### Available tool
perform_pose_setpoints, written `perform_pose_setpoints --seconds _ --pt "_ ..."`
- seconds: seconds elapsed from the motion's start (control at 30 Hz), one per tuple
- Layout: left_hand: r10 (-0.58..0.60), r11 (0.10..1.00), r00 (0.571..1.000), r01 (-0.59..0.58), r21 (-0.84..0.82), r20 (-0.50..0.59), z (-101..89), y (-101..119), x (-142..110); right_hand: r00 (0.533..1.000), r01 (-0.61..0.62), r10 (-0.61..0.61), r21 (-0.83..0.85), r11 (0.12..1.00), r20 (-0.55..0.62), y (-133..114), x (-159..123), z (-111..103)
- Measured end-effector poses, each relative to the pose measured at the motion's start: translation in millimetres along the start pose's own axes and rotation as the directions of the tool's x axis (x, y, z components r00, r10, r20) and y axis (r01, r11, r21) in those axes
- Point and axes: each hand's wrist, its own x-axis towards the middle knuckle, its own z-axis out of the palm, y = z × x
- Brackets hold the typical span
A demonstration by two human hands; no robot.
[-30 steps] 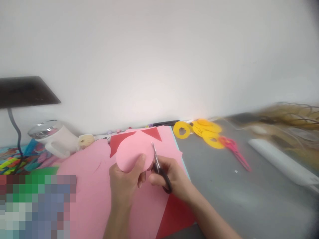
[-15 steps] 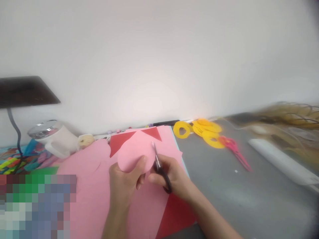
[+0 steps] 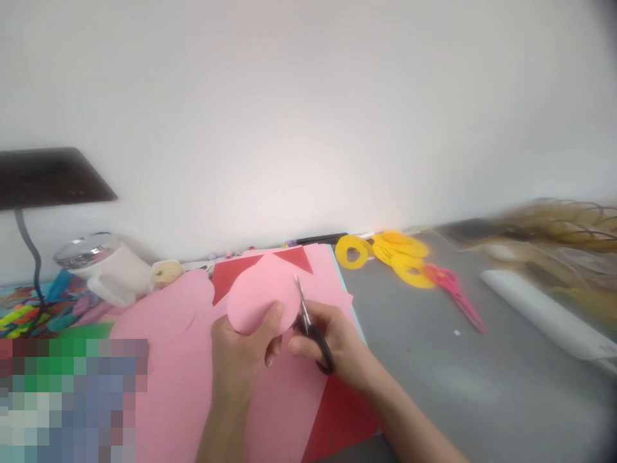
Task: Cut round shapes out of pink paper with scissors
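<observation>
My left hand (image 3: pixel 243 350) pinches a rounded piece of pink paper (image 3: pixel 258 292) at its lower edge, thumb lying on top. In my right hand (image 3: pixel 332 337) is a pair of black-handled scissors (image 3: pixel 315 341), blades pointing up and away along the right edge of the paper. The blades look nearly closed; whether they bite into the paper I cannot tell. Beneath both hands lie large pink paper sheets (image 3: pixel 168 373), with red paper (image 3: pixel 344 415) showing at the lower right and behind the round piece.
Yellow paper rings (image 3: pixel 354 252) and pink scissors (image 3: pixel 457 299) lie on the grey table (image 3: pixel 424 386) to the right, near a white bar-shaped object (image 3: pixel 544 312). A white mug (image 3: pixel 118 270) with a shiny lid stands left, under a dark screen (image 3: pixel 53 177). Colourful scraps sit farther left.
Almost nothing differs. The scissors and my right hand have shifted very slightly to the right; my left hand and the pink piece stay in place.
</observation>
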Motion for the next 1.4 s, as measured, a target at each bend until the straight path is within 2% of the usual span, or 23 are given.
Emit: perform_pose_setpoints --seconds 0.77,1.4 --pt "0.013 0.999 1.0 -0.013 -0.051 0.009 -0.1 1.6 -0.4 1.0 -0.025 0.025 0.017 1.0 -0.018 0.0 -0.1 2.8" --pt "-0.017 1.0 1.0 0.016 0.025 0.021 -1.0 1.2 -0.6 1.0 -0.014 0.014 0.006 1.0 -0.024 -4.2 0.2 1.5"
